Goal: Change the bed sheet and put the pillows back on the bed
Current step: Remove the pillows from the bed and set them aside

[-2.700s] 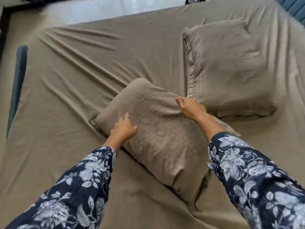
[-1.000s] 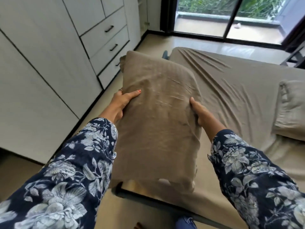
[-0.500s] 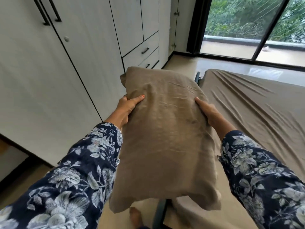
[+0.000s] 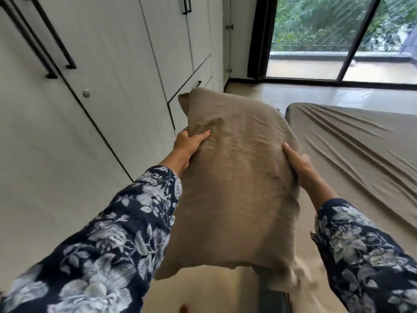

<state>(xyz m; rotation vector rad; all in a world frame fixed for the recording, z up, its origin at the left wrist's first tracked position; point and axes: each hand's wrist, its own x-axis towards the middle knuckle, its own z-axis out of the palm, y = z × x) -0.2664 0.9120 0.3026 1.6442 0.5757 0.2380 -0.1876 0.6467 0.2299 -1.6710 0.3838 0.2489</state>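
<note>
At the near edge of the view, two forearms in dark blue floral sleeves [image 4: 126, 224] reach forward, and a bare toe [image 4: 184, 309] shows on the pale floor [image 4: 203, 290] below them. Between the arms hangs a taupe pillow [image 4: 237, 181], lifted off every surface, its long axis running away from the person and its near end sagging over the floor beside the near left corner of the bed [image 4: 361, 159].

The left hand [image 4: 188, 143] grips the pillow's left edge toward its far end: the thumb [image 4: 202, 135] lies across the top face, pointing right, while the other fingers curl round the edge and are hidden underneath; a ring shows at the knuckles. The right hand [image 4: 297, 162] grips the right edge a little nearer: its thumb [image 4: 287, 151] presses along the top face, and its fingers wrap round behind the fabric, out of sight. The pillow thus sits between the two hands, pinched at both sides.

To the right, the bed carries a taupe sheet with long creases running toward its far corner. To the left stands a white wardrobe [image 4: 101, 75] with black bar handles and a small round lock. Farther off, a dark-framed glass door [image 4: 338, 41] looks onto a balcony and green trees.
</note>
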